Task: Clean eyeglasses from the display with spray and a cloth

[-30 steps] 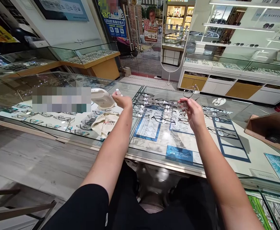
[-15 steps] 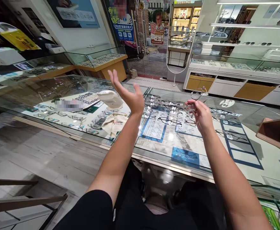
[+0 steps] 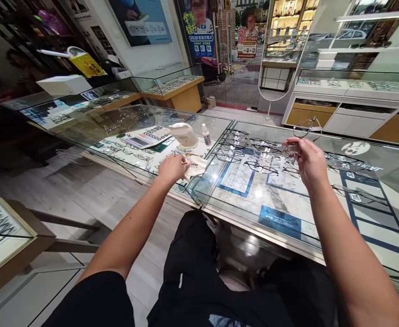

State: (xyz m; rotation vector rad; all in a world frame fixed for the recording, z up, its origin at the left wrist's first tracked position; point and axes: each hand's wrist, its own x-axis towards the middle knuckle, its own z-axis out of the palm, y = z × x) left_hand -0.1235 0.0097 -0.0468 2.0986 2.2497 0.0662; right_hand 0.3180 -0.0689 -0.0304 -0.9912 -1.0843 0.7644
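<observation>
My left hand (image 3: 172, 169) is closed on the left edge of a cream cleaning cloth (image 3: 196, 166) with print on it, which lies on the glass counter (image 3: 199, 187). Raised above the counter, my right hand (image 3: 311, 161) pinches a pair of thin-framed eyeglasses (image 3: 303, 131); one lens and an arm stick up past the fingers. Behind the cloth stand a white rounded device (image 3: 183, 135) and a small spray bottle (image 3: 206, 135). Left of them is a calculator (image 3: 148, 137).
Under the glass lie several rows of eyeglass frames (image 3: 262, 168) and a blue card (image 3: 280, 221). A wooden display stand (image 3: 42, 245) is at the lower left. An oval standing mirror (image 3: 281, 59) rises beyond the counter.
My left hand has come down from an open, raised pose and taken hold of the cloth. My right hand still holds the eyeglasses. The view has turned left, and the spray bottle now shows.
</observation>
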